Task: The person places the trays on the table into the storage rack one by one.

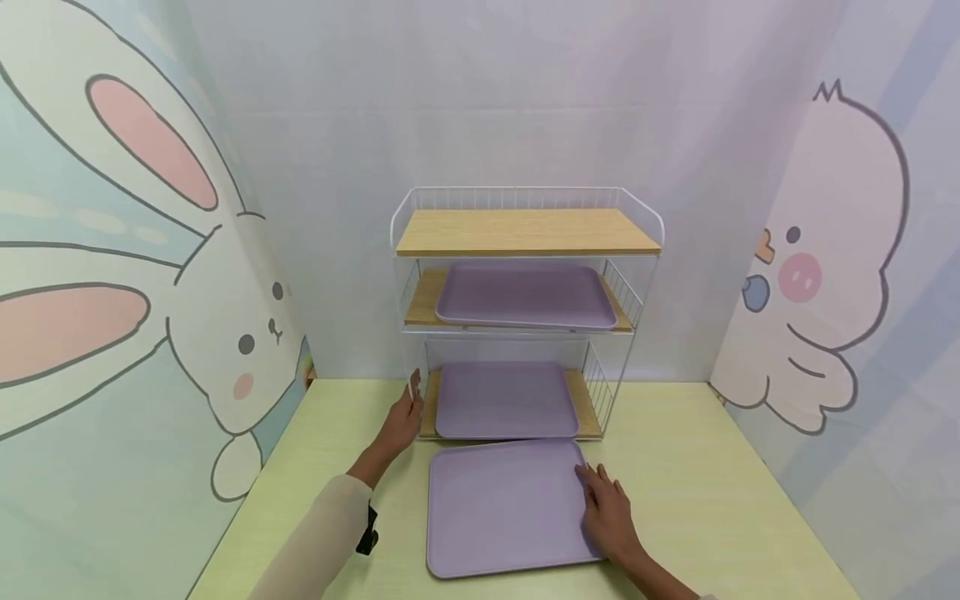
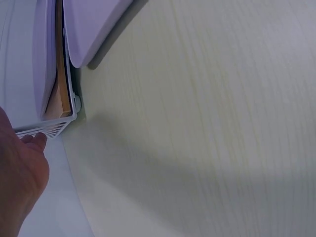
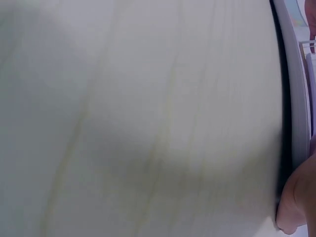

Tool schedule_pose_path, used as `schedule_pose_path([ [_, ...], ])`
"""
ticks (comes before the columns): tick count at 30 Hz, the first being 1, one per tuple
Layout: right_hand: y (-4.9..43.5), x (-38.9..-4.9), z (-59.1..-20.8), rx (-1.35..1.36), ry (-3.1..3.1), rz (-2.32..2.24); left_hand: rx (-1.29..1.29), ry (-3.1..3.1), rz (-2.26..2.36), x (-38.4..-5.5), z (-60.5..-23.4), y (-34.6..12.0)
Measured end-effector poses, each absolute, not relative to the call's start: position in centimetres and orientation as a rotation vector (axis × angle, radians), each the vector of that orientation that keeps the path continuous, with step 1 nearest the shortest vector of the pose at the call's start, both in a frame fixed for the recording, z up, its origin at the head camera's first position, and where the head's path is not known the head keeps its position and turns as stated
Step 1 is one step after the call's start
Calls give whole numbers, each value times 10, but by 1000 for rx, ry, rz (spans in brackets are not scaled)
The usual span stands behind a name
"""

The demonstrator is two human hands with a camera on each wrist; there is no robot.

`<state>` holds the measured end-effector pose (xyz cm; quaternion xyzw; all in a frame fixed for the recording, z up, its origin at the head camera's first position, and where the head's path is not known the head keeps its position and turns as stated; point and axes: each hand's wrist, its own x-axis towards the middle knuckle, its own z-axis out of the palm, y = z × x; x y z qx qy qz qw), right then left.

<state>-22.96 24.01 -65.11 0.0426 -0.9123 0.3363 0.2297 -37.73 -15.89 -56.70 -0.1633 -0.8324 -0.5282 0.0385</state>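
A pale purple tray (image 1: 504,508) lies in front of a white wire rack (image 1: 641,321) with wooden shelves. My right hand (image 1: 609,515) grips the tray's right edge, with fingers over the rim. The right wrist view shows part of that hand (image 3: 296,200) against the tray's side (image 3: 297,98), above a dark strip of shadow. At the rack's lower left side, my left hand (image 1: 405,417) touches the wire frame with fingers stretched forward. Its fingertips (image 2: 38,140) meet the side wires in the left wrist view.
One purple tray (image 1: 525,296) sits on the middle shelf and another (image 1: 506,400) on the bottom shelf. The top wooden shelf (image 1: 528,232) is bare. A pale yellow table (image 1: 690,483) carries the rack, with printed curtains (image 1: 517,75) around it.
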Motion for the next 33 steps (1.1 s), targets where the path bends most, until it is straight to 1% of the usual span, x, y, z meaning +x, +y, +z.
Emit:
schedule_pose_path([
  [7,239,-219,-615,-10,-2578,1155,-496,-2546,-1624,-379,-569,-159],
  [10,243,-220,-606,-80,-2616,1227,-508,-2547,-1619,-380,-570,-160],
  [17,249,-224,-601,-233,-2630,1392,-505,-2522,-1642,-382,-571,-161],
  [22,242,-224,-595,-333,-2601,1723,-501,-2532,-1633,-381,-570,-161],
  [26,239,-224,-595,-351,-2489,1977,-497,-2547,-1618,-380,-570,-160],
  [33,241,-221,-599,-321,-2433,2079,-497,-2533,-1607,-379,-570,-160],
])
